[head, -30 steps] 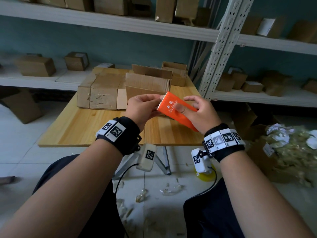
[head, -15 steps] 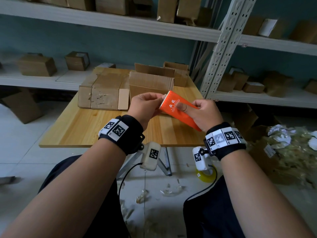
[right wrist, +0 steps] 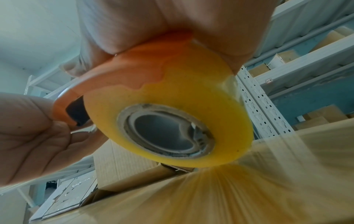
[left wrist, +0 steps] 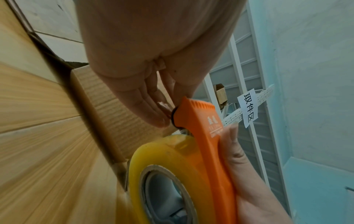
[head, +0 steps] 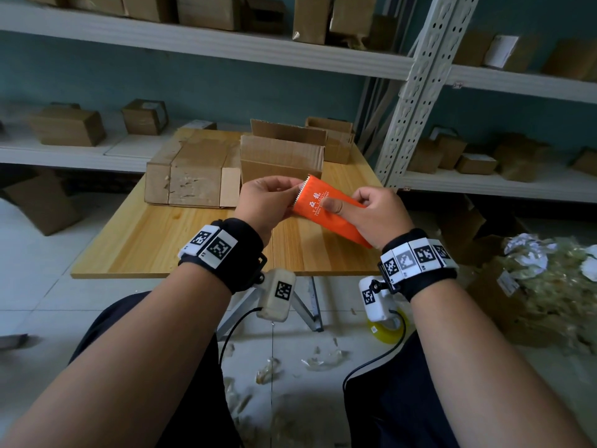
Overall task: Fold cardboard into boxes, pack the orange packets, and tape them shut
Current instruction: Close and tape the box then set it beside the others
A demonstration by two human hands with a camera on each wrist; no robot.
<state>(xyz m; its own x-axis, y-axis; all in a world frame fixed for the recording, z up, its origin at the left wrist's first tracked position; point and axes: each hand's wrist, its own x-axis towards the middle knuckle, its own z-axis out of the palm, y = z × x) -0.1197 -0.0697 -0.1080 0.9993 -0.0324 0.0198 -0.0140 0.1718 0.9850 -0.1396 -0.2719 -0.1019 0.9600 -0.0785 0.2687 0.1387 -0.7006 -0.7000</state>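
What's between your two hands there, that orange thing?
A tape dispenser with an orange cover and a yellow tape roll under it. The right hand holds it; the left hand pinches at its toothed end. Wrist views show the roll.

Orange tape dispenser (head: pixel 326 208) with white lettering, yellow tape roll (right wrist: pixel 172 109), brown cardboard boxes (head: pixel 281 153), black-and-white-tagged wristbands (head: pixel 219 247)

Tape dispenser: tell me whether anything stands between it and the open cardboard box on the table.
Nothing visible does. The right hand grips the tape dispenser and the left hand pinches its toothed end. The open cardboard box sits just beyond it on the table, with only air between them.
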